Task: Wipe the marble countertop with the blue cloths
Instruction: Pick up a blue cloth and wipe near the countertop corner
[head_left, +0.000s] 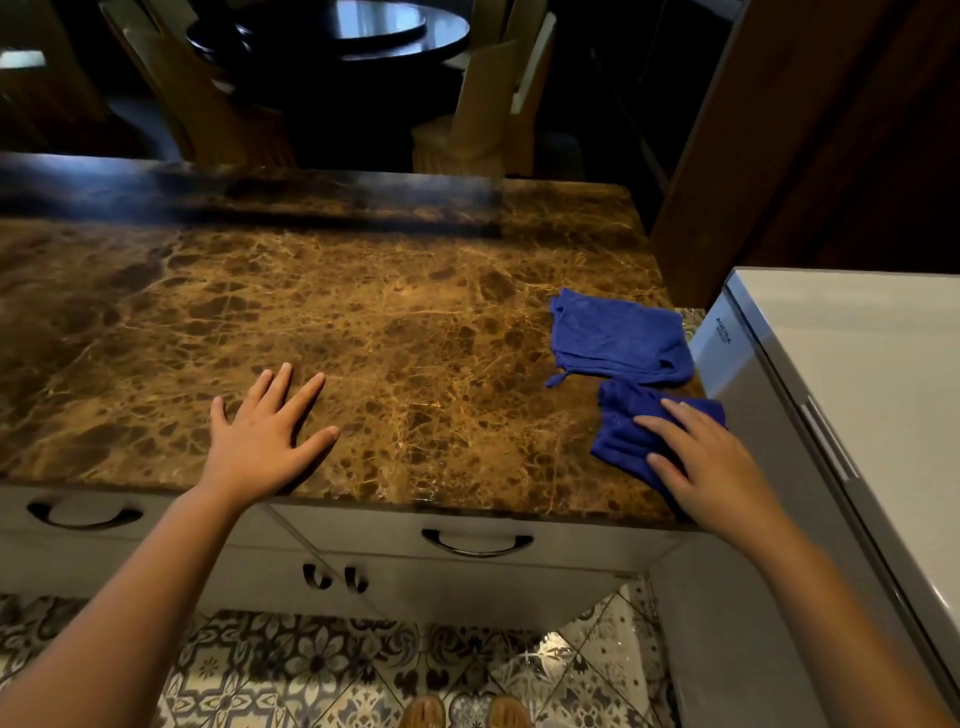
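While both arms reach in from the near edge, the glossy brown marble tabletop with gold veining (363, 322) fills most of the view, bare across its middle. Right of the right hand stands a pale grey appliance with a flat lid (852, 395), its side close against the tabletop's end. Below both hands, white cabinet drawers with dark curved handles (478, 543) sit under the tabletop edge, and patterned floor tiles (322, 670) lie beneath. Beyond the hands, past the far edge, a dark round table (363, 26) and pale wooden chairs (483, 104) sit in shadow.

Just beyond the right hand's fingertips, a flat folded blue cloth (618, 338) lies at the tabletop's right end, apart from the hand. A second, bunched blue cloth (628, 431) lies under the right hand, near the front right corner, just short of the first cloth.

Left hand (265, 436): palm down, flat on the marble near the front edge, fingers spread wide, holding nothing. Right hand (706, 462): palm down, fingers slightly spread, pressed onto the bunched cloth, not pinching it.
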